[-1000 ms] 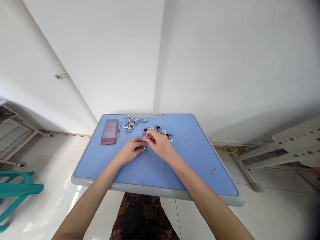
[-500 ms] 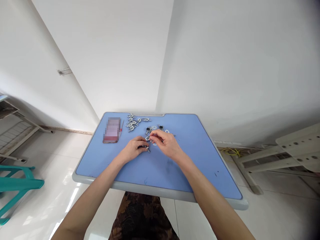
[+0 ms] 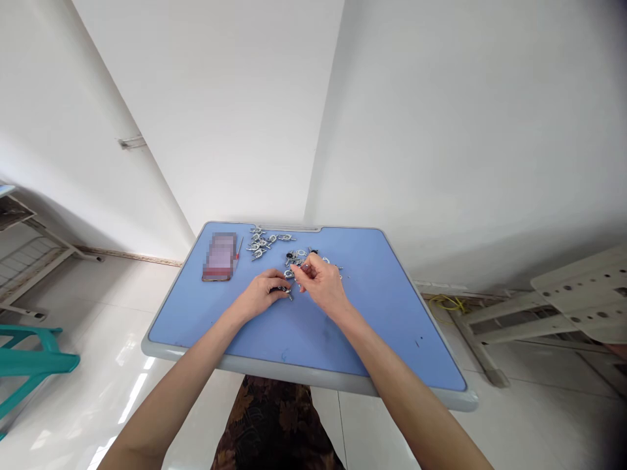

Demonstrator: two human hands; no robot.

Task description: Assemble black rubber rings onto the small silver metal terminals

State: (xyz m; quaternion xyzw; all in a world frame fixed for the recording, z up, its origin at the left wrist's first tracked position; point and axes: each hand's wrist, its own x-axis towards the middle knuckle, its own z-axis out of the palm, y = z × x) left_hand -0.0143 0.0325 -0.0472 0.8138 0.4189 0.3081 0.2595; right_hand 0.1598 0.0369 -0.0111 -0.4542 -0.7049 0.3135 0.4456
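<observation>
Metal fitting [image 3: 290,296] is pinched by the left hand [image 3: 261,294]; the right hand [image 3: 323,284] curls nearby, its grip unclear.

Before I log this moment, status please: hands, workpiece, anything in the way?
Left hand gripping small metal piece. Right hand close by, grip unclear. Loose metal parts just beyond, partly hidden.

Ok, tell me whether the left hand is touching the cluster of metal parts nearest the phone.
Apart. The head view shows blue tabletop between the left hand and the cluster of metal parts, which lies beyond it.
</observation>
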